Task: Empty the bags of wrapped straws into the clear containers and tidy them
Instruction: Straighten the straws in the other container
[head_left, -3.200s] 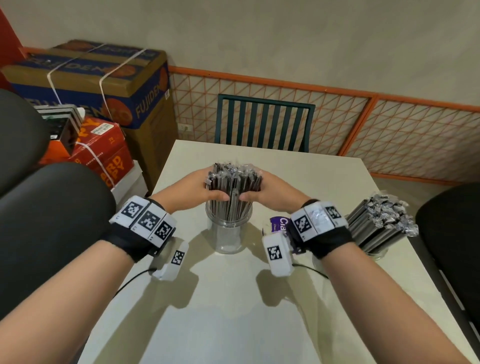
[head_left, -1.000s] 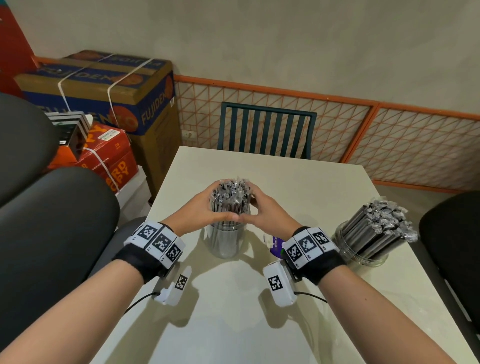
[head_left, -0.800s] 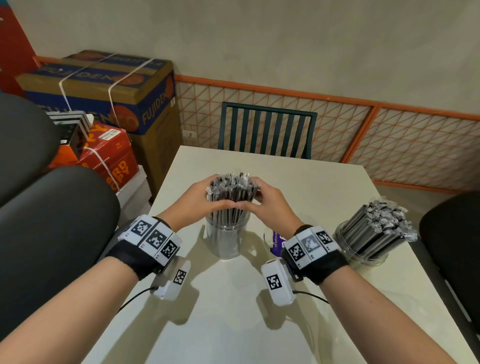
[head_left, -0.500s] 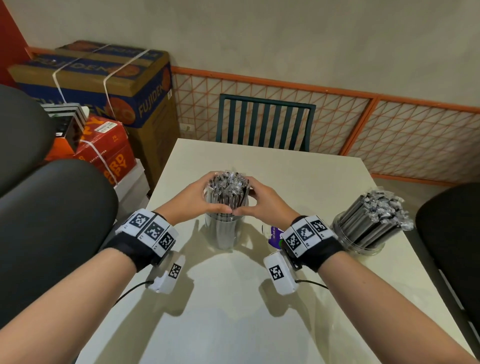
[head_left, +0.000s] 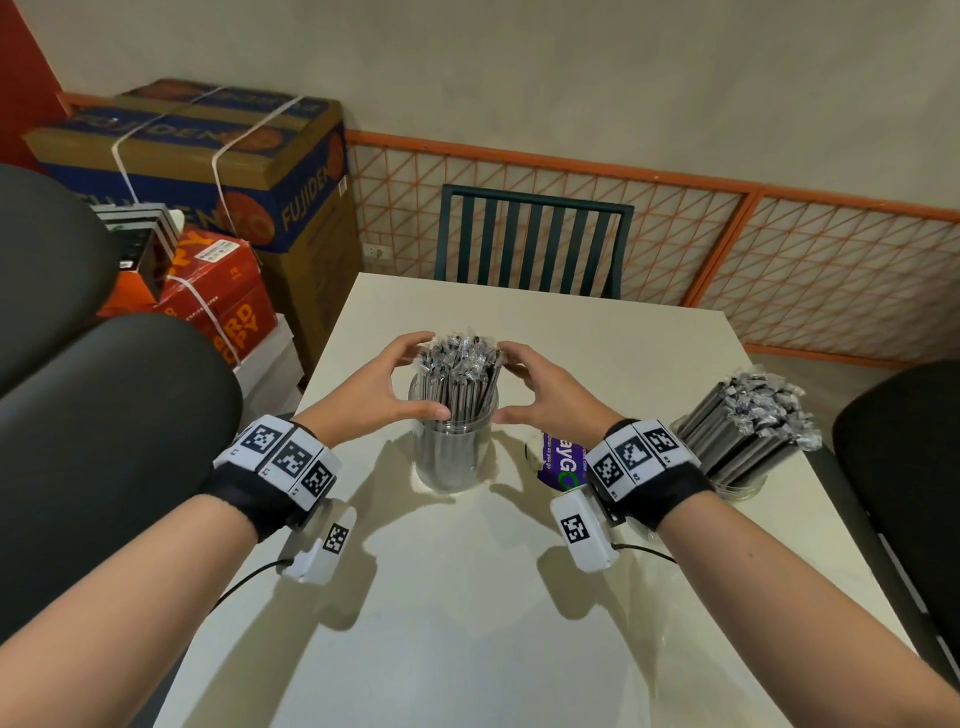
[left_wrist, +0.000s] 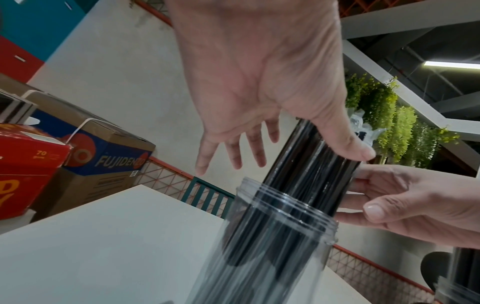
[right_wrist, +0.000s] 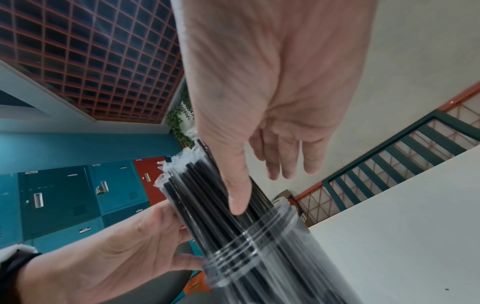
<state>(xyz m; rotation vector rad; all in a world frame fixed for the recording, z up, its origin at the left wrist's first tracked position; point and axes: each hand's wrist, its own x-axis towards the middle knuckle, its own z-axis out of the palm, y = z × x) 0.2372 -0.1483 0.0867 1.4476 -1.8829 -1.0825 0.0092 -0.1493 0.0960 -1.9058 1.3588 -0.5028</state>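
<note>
A clear container (head_left: 451, 457) stands mid-table, packed with upright black wrapped straws (head_left: 460, 371). My left hand (head_left: 400, 382) cups the bundle's left side and my right hand (head_left: 537, 387) its right side. In the left wrist view the left hand (left_wrist: 259, 107) has straight, spread fingers, and only its thumb (left_wrist: 353, 148) touches the straws (left_wrist: 311, 174) above the container's rim (left_wrist: 283, 207). In the right wrist view the right hand (right_wrist: 259, 107) lies the same way, thumb (right_wrist: 237, 197) on the straws (right_wrist: 205, 195). A second container (head_left: 740, 480) at the right holds leaning straws (head_left: 748, 421).
A purple printed bag (head_left: 558, 460) lies on the table (head_left: 467, 623) by my right wrist. A teal chair (head_left: 535, 239) stands at the far edge, with black chairs at the left (head_left: 104, 426) and right (head_left: 904, 467). Cardboard boxes (head_left: 208, 171) are stacked at the back left.
Both hands squeezed the straw bundle together half a second ago. Now their fingers have loosened and spread away from it, and the straws stand on their own in the container.
</note>
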